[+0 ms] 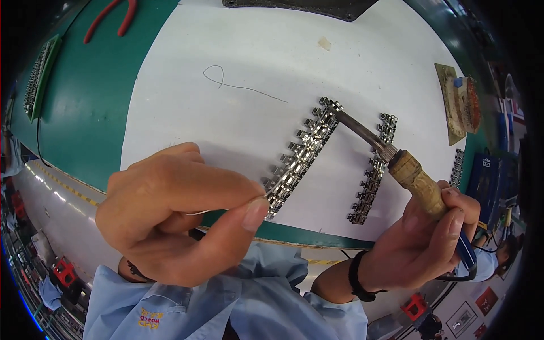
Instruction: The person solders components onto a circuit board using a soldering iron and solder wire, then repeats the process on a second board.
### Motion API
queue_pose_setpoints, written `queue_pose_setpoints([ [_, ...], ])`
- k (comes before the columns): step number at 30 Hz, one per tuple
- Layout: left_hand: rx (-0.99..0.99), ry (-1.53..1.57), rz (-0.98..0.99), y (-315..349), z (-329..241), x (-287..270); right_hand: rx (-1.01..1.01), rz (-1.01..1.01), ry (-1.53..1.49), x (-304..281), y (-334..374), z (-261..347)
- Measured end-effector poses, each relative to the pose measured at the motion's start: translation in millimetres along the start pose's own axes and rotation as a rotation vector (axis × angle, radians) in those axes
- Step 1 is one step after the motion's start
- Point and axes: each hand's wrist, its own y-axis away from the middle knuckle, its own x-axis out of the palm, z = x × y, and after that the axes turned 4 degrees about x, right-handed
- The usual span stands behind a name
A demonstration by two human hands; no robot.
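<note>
left grip: we see the left hand (170, 215) pinching thin solder wire (199, 212)
right grip: right hand (422, 241) clenched on soldering iron (396, 161)
iron tip: touching far end of metal clip strip (300, 156), up-left of right grip
counter: white sheet (255, 68) under strips

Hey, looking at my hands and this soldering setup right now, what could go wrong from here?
1. The soldering iron with the cork-wrapped handle in your right hand crosses above a second row of small metal terminals; it might nudge or scorch them.
2. Your left hand pinches the thin solder wire close to the nearer terminal row, so heat could reach your fingertips.
</note>
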Motion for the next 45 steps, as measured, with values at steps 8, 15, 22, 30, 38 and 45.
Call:
queue_pose_setpoints([
  [8,0.003,0.061,-0.08,4,1,2,0.004,-0.192,-0.007,6,6,2],
  [15,-0.002,0.083,-0.067,8,1,0,-0.184,-0.118,0.079,-3,11,1],
  [22,0.001,0.06,-0.05,6,1,1,-0.157,-0.134,0.052,-2,15,3],
  [30,-0.016,0.043,-0.051,4,-1,2,-0.169,-0.086,0.048,7,12,2],
  [38,-0.051,0.029,-0.057,3,-3,3,-0.098,-0.142,0.092,14,13,7],
  [45,-0.034,-0.01,-0.029,1,-3,4,-0.074,-0.117,0.083,12,12,8],
])
